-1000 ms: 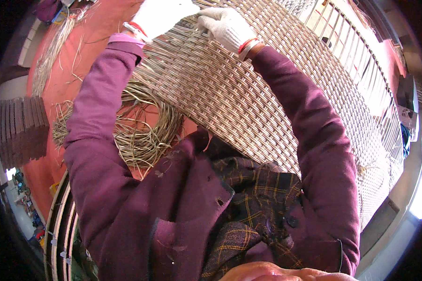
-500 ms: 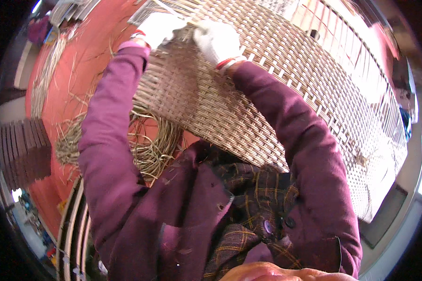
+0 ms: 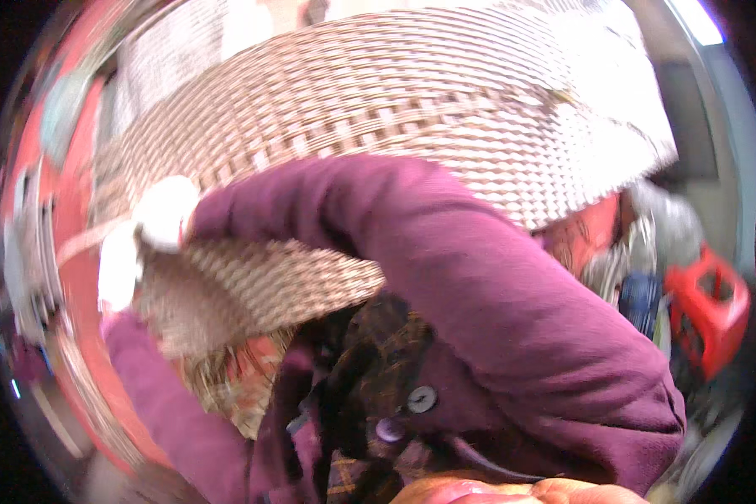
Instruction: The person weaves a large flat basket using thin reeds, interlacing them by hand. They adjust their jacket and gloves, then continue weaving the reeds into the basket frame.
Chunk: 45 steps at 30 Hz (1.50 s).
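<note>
A large woven wicker panel (image 3: 311, 92) in brown and tan strands stretches across the view. At its left end my right hand (image 3: 166, 214), in a white glove, is closed against the weave. Just below and left of it, touching or nearly so, is my left hand (image 3: 119, 267), also gloved and closed. Between the hands ends a pale flat strip (image 3: 88, 241) that runs off to the left. Blur and glare wash out the fingers, so what they hold is hidden.
The panel lies over a red surface (image 3: 88, 311). Loose strands (image 3: 231, 382) show below the panel's near edge, and a long bundle of strands (image 3: 101, 403) lies at the left. At the right are a red plastic stool (image 3: 714, 302) and grey plastic bags (image 3: 664, 223).
The view has swung to the right, so the hands and panel appear farther left and lower. Both hands remain close together at the weave. The red stool has come into view.
</note>
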Each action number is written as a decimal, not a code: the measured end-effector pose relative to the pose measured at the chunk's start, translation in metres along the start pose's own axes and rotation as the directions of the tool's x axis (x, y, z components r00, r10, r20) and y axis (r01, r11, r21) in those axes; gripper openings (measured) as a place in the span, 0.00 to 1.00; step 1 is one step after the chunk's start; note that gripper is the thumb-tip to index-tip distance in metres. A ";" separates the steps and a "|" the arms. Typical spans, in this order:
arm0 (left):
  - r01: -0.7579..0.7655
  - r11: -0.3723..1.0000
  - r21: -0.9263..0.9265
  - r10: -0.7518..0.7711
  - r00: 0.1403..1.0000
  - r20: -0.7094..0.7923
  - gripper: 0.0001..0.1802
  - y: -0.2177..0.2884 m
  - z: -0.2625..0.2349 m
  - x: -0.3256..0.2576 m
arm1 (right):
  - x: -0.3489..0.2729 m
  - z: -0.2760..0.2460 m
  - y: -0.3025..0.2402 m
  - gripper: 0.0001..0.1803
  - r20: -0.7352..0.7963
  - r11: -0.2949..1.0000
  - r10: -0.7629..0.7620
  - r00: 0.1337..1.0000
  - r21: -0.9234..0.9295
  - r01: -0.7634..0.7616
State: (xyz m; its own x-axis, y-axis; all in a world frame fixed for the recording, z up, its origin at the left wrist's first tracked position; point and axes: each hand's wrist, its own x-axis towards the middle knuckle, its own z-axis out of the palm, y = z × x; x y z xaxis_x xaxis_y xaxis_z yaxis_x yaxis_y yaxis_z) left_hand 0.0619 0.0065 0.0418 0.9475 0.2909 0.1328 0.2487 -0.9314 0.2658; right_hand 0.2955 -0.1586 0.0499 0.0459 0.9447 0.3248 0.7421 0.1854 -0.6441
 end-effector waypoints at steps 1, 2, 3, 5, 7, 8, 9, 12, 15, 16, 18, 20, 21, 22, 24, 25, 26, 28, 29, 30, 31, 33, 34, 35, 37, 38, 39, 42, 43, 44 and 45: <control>-0.086 0.909 0.408 0.152 0.980 -0.131 0.19 0.005 -0.004 0.003 | -0.005 -0.007 -0.005 0.12 -0.078 0.996 0.062 0.995 0.073 -0.057; 0.215 0.966 0.144 -0.227 0.971 0.072 0.20 0.017 -0.009 -0.004 | -0.015 -0.015 -0.005 0.11 -0.117 0.995 0.057 0.991 0.083 -0.048; -0.094 0.946 0.311 0.125 0.989 -0.081 0.19 0.024 -0.017 -0.001 | -0.023 -0.024 -0.007 0.11 -0.038 0.995 0.045 0.998 0.087 -0.042; 0.163 0.938 0.307 -0.183 0.982 0.040 0.15 0.046 -0.032 -0.008 | -0.050 -0.045 -0.003 0.10 -0.129 0.971 -0.067 0.989 0.221 0.095; -0.059 0.923 0.380 0.046 0.998 0.042 0.15 0.061 -0.039 -0.006 | -0.087 -0.072 0.005 0.09 -0.137 0.961 -0.174 0.975 0.191 0.198; -0.095 0.860 0.502 0.058 0.994 0.089 0.15 0.068 -0.045 -0.003 | -0.108 -0.090 0.011 0.09 -0.114 0.962 -0.196 0.974 0.169 0.213; -0.158 0.804 0.573 0.066 0.982 0.179 0.15 0.075 -0.048 -0.001 | -0.129 -0.109 0.016 0.09 -0.091 0.960 -0.224 0.970 0.154 0.236; 0.183 0.934 0.306 -0.195 0.981 0.008 0.15 0.097 -0.046 0.008 | -0.205 -0.177 0.041 0.10 -0.166 0.983 -0.147 0.975 0.086 0.163; 0.533 0.809 -0.247 -0.571 0.812 -0.119 0.14 0.114 -0.036 0.011 | -0.273 -0.243 0.070 0.10 -0.279 0.997 -0.014 0.960 -0.077 -0.008; 0.583 0.706 -0.402 -0.669 0.735 -0.110 0.13 0.116 -0.032 0.011 | -0.298 -0.262 0.078 0.10 -0.315 0.989 0.050 0.948 -0.118 -0.091; 0.503 0.462 -0.730 -0.768 0.639 -0.046 0.14 0.110 -0.022 0.009 | -0.344 -0.293 0.093 0.12 -0.454 0.962 0.091 0.886 -0.189 -0.195; 0.481 0.368 -0.796 -0.739 0.671 0.063 0.13 0.091 -0.014 0.007 | -0.384 -0.319 0.108 0.16 -0.544 0.902 0.088 0.835 -0.312 -0.298; 0.450 0.329 -0.830 -0.786 0.618 0.023 0.12 0.079 -0.003 0.007 | -0.403 -0.335 0.115 0.17 -0.568 0.849 0.068 0.820 -0.398 -0.347; 0.403 0.236 -0.884 -0.815 0.577 0.045 0.12 0.066 0.008 0.007 | -0.421 -0.348 0.121 0.16 -0.607 0.803 0.064 0.792 -0.440 -0.402; 0.415 0.332 -0.847 -0.798 0.602 -0.017 0.11 0.044 0.035 0.009 | -0.449 -0.372 0.132 0.14 -0.671 0.714 0.060 0.739 -0.488 -0.502; 0.487 0.366 -0.793 -0.840 0.539 -0.057 0.11 0.036 0.049 0.009 | -0.462 -0.384 0.138 0.13 -0.692 0.668 0.067 0.719 -0.504 -0.547; 0.523 0.764 -0.378 -0.629 0.733 -0.259 0.13 0.029 0.058 0.011 | -0.472 -0.392 0.143 0.11 -0.703 0.652 0.083 0.706 -0.498 -0.572; 0.531 0.797 0.287 -0.487 0.847 -0.215 0.17 0.021 0.069 0.012 | -0.484 -0.408 0.157 0.13 -0.664 0.605 0.007 0.748 -0.593 -0.531; 0.580 0.709 0.402 -0.545 0.812 -0.209 0.17 0.020 0.072 0.012 | -0.489 -0.412 0.162 0.14 -0.637 0.577 -0.014 0.771 -0.635 -0.514; 0.507 0.689 0.517 -0.475 0.856 -0.206 0.16 0.020 0.073 0.012 | -0.492 -0.414 0.166 0.14 -0.629 0.558 -0.002 0.777 -0.646 -0.521; 0.409 0.647 0.643 -0.359 0.908 -0.217 0.16 0.020 0.072 0.012 | -0.495 -0.415 0.169 0.14 -0.621 0.540 0.012 0.784 -0.656 -0.528; 0.320 0.624 0.712 -0.230 0.947 -0.224 0.16 0.020 0.068 0.010 | -0.496 -0.419 0.174 0.13 -0.592 0.517 0.044 0.805 -0.676 -0.525; 0.329 0.669 0.666 -0.223 0.944 -0.243 0.16 0.020 0.067 0.009 | -0.496 -0.421 0.175 0.12 -0.569 0.511 0.061 0.820 -0.688 -0.515; 0.335 0.712 0.617 -0.217 0.941 -0.261 0.16 0.019 0.066 0.008 | -0.495 -0.425 0.175 0.10 -0.546 0.505 0.079 0.834 -0.699 -0.506; 0.336 0.691 0.640 -0.218 0.941 -0.258 0.17 0.015 0.067 0.006 | -0.493 -0.435 0.174 0.08 -0.455 0.508 0.107 0.884 -0.739 -0.442; 0.383 0.682 0.623 -0.292 0.923 -0.249 0.17 0.012 0.069 0.004 | -0.491 -0.440 0.173 0.07 -0.406 0.511 0.121 0.906 -0.757 -0.408; 0.357 0.733 0.579 -0.235 0.932 -0.277 0.18 0.009 0.070 0.003 | -0.488 -0.445 0.171 0.07 -0.372 0.492 0.118 0.921 -0.783 -0.380; 0.441 0.801 0.405 -0.356 0.895 -0.271 0.19 -0.001 0.072 0.000 | -0.479 -0.456 0.166 0.09 -0.259 0.385 0.165 0.952 -0.871 -0.304; 0.492 0.775 0.396 -0.436 0.870 -0.228 0.20 -0.004 0.072 -0.001 | -0.476 -0.458 0.165 0.10 -0.220 0.391 0.179 0.959 -0.879 -0.274; 0.572 0.740 0.354 -0.527 0.820 -0.223 0.21 -0.006 0.072 -0.001 | -0.471 -0.461 0.165 0.10 -0.180 0.396 0.191 0.965 -0.885 -0.244; 0.534 0.761 0.369 -0.485 0.846 -0.224 0.20 -0.008 0.073 -0.001 | -0.466 -0.465 0.165 0.11 -0.139 0.404 0.179 0.974 -0.892 -0.202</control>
State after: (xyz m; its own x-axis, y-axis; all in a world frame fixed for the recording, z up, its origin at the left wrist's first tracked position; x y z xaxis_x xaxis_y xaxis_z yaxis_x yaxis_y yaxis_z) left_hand 0.0735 -0.0024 -0.0300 0.6356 0.7464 0.1971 0.7692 -0.6340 -0.0795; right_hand 0.7073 -0.6943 0.1140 0.2708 0.9156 0.2973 0.8870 -0.3573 0.2925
